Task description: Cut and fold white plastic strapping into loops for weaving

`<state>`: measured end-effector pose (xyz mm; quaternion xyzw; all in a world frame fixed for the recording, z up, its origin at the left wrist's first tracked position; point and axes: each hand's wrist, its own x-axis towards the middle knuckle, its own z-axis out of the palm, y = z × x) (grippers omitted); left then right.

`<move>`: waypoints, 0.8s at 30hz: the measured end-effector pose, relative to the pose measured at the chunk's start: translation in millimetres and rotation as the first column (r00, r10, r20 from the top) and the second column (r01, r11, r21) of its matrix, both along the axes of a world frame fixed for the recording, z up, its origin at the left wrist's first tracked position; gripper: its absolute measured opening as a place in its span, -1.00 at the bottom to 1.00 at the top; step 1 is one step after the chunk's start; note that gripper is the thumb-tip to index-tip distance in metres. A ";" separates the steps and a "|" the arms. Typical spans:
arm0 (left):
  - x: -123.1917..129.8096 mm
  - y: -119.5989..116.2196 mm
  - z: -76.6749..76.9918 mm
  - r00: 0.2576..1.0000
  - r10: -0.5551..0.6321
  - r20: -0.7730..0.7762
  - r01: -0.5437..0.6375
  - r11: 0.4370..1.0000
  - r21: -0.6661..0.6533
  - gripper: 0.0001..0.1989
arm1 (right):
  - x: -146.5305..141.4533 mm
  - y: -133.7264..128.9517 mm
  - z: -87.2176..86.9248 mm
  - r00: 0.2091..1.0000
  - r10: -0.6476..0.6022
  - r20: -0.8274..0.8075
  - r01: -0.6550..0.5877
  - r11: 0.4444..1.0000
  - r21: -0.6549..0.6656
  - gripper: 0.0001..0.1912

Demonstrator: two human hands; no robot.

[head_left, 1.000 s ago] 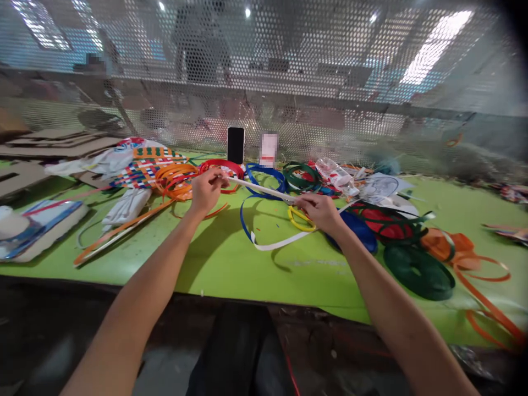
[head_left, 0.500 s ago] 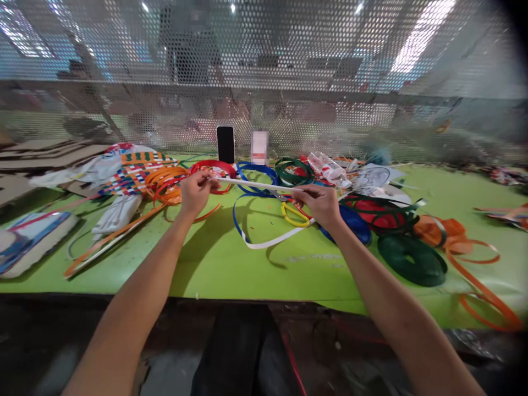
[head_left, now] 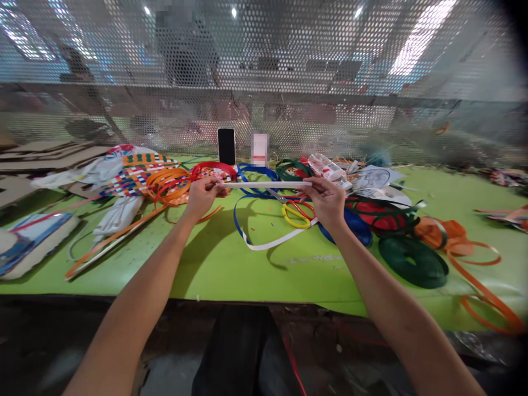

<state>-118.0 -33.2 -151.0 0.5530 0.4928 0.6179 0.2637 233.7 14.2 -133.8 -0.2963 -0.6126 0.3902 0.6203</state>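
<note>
A white strap [head_left: 266, 186] is stretched level between my hands, above the green table [head_left: 231, 275]. My left hand [head_left: 206, 193] pinches its left end between thumb and fingers. At the other end, my right hand [head_left: 328, 201] grips it the same way. Below the strap lie scissors [head_left: 295, 214] with one yellow and one red handle, partly behind my right hand. A loop of blue and white strap [head_left: 270, 243] curves across the table beneath. Behind the stretched strap sits a coil of blue strap [head_left: 259, 175].
Orange coils [head_left: 167, 184] and a woven multicoloured piece [head_left: 138, 176] lie at left, near a sandal-like shape [head_left: 37, 236]. Green coiled strap [head_left: 412, 261] and orange strap [head_left: 490, 291] lie at right. A phone [head_left: 226, 146] stands against the perforated metal screen [head_left: 289, 104].
My hands have shifted slightly to the right. The strap between them is now closer to level, its left end having dropped a little.
</note>
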 end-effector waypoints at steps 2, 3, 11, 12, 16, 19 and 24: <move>2.0 -0.5 1.1 1.000 -0.013 0.013 0.013 1.000 -0.021 -0.48 | 2.0 1.1 0.6 1.000 -0.005 -0.007 0.005 1.000 0.011 -0.73; 3.0 -1.2 2.2 1.000 -0.010 0.017 0.011 0.999 -0.031 -0.48 | 2.5 1.3 0.7 1.000 -0.003 -0.005 0.003 1.000 0.010 -0.73; 8.6 -8.1 14.8 0.996 0.061 0.069 -0.050 0.988 -0.144 -0.65 | -1.2 -4.1 0.6 1.000 0.015 -0.016 -0.016 0.999 -0.031 -0.66; 7.7 -7.7 14.3 0.995 0.068 0.075 -0.057 0.987 -0.147 -0.66 | -1.8 -4.7 0.9 0.999 0.027 -0.020 -0.027 0.999 -0.032 -0.66; -3.2 -6.2 10.8 0.999 0.035 -0.031 -0.040 0.981 -0.191 -0.66 | -4.8 -7.1 0.9 0.999 0.050 -0.006 -0.050 0.998 -0.041 -0.64; -9.2 -13.6 17.3 0.909 0.011 -0.416 -0.113 0.968 -0.222 -0.71 | -8.5 -10.2 -1.4 0.999 0.052 0.017 -0.051 0.998 -0.034 -0.64; 34.8 -49.2 55.3 0.512 0.214 -0.832 -0.270 0.959 0.081 -0.44 | -15.9 -20.2 -6.7 0.992 0.058 0.108 -0.063 0.997 0.045 -0.82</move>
